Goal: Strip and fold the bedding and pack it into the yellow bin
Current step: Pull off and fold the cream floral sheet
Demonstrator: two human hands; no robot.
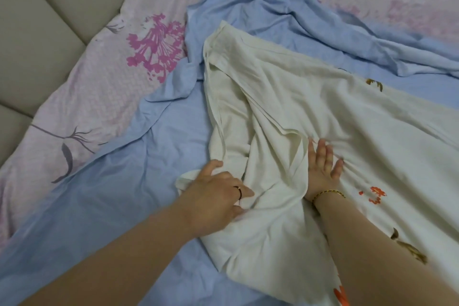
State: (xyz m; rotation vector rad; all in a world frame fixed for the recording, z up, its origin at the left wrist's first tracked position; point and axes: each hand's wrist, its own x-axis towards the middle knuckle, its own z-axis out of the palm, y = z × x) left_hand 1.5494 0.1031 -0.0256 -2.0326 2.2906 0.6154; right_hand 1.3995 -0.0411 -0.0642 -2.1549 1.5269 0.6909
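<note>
White cloth [310, 97], cream-coloured with a few orange flower prints [376, 194] towards its right side, lies crumpled across the middle of the bed, spread from the upper centre down to the lower right; it rests on top of a pale blue sheet [139, 181], itself rumpled and folded back in loose ridges; under the blue sheet, showing along the left and across the top, is pink floral bedding [99, 82]; a padded grey-beige headboard [44, 7] fills the upper left corner. The left hand [218, 191] sits on the near left edge of the white cloth, its fingers curled into a bunched fold there and grasping it, with a dark ring [239, 191] on one finger; the right hand [321, 169] lies flat on the cloth just to the right of a long raised fold, its fingers [321, 149] straight and spread, pressing the fabric down without clasping anything; a thin gold bracelet [327, 192] circles that wrist. Both bare forearms reach in from the bottom edge, the right one lying over the cloth, the left one over the blue sheet.
</note>
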